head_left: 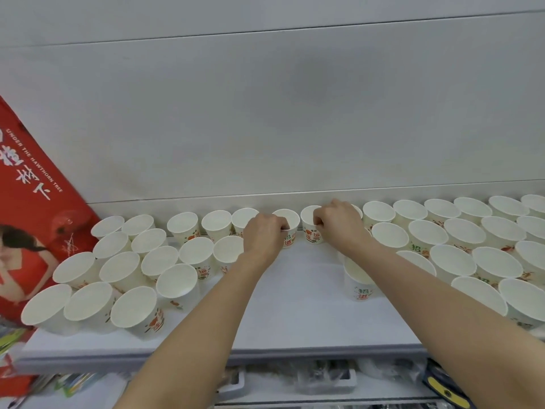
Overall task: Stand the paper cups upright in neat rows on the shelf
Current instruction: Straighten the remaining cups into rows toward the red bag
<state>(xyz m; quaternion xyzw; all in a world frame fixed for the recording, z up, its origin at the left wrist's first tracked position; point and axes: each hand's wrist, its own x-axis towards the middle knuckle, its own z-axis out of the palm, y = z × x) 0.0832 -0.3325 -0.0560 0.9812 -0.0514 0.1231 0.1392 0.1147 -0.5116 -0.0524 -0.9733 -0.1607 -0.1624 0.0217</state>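
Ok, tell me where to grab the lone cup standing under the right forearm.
Pinch the lone cup at its open rim, coming from above and the front. It stands upright, mouth up, the wall tapering downward, and bare shelf lies on its near side. The forearm hides its right edge.

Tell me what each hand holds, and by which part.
Left hand pinches one paper cup at its rim; right hand pinches the neighbouring cup at its rim.

A shop: white display shelf (pixel 295 314) stocked with paper cups (pixel 188 224), beside a red advertising box (pixel 32 208).
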